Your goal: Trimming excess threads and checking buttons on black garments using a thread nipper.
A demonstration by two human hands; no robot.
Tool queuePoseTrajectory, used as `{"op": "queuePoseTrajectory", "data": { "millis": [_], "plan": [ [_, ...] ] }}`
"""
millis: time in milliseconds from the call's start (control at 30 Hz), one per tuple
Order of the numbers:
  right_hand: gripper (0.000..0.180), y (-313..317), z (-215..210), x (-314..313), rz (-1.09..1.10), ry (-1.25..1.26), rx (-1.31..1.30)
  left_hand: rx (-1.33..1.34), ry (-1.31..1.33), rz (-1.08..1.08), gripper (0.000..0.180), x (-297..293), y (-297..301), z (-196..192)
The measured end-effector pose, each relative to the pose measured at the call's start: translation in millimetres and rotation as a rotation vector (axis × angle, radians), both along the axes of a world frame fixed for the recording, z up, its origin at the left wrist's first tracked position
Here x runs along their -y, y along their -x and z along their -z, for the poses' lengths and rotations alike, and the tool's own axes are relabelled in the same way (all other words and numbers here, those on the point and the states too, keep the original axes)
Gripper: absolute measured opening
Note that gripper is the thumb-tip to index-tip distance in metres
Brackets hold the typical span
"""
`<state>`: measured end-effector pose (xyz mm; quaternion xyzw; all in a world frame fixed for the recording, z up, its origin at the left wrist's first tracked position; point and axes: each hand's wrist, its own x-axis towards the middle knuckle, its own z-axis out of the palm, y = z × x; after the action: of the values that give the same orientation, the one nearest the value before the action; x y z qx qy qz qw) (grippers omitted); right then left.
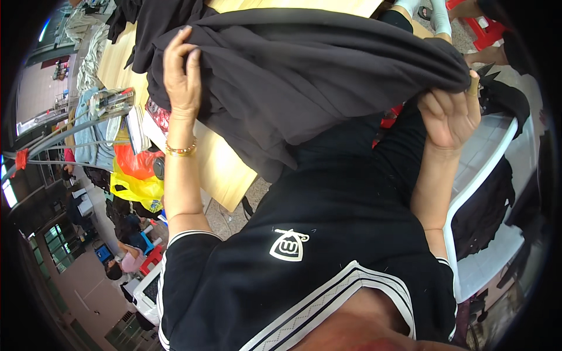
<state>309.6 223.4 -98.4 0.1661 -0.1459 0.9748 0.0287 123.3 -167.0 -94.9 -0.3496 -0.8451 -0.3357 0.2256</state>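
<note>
A large piece of dark grey-brown cloth point(316, 70) is stretched between my two hands, above the edge of a pale wooden table point(228, 169). My left hand point(182, 76) grips its left end, with the fingers bent and the thumb beside them. At the cloth's right end, my right hand point(449, 117) is closed on the edge, its palm side turned up and the thumb pointing away. The lower part of the cloth hangs in loose folds towards my lap. Whether it is a finished garment or a cut piece cannot be told.
More dark cloth point(167, 26) lies at the table's far left. Beside the table's left edge are a yellow plastic bag point(137, 186) and a red one point(137, 161). On my right stands a white plastic bin point(453, 245) with dark cloth inside. Another person's legs point(440, 17) show at the far right.
</note>
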Motion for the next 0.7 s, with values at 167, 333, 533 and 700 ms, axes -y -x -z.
{"op": "queuePoseTrajectory", "data": {
  "millis": [167,333,533,700],
  "plan": [
    [0.02,3,-12,-16,0.073,-0.023,0.046,-0.093,0.219,-0.271,0.077,8,-12,-21],
    [0.024,8,-27,-20,0.067,0.015,-0.017,0.191,0.29,-0.38,0.066,20,-14,12],
    [0.02,4,-48,-32,0.087,-0.032,-0.029,0.073,0.105,-0.217,0.032,41,55,-12],
    [0.024,-2,-68,-47,0.141,-0.048,-0.06,-0.294,-0.202,-0.1,0.026,59,101,-164]
  ]
}}
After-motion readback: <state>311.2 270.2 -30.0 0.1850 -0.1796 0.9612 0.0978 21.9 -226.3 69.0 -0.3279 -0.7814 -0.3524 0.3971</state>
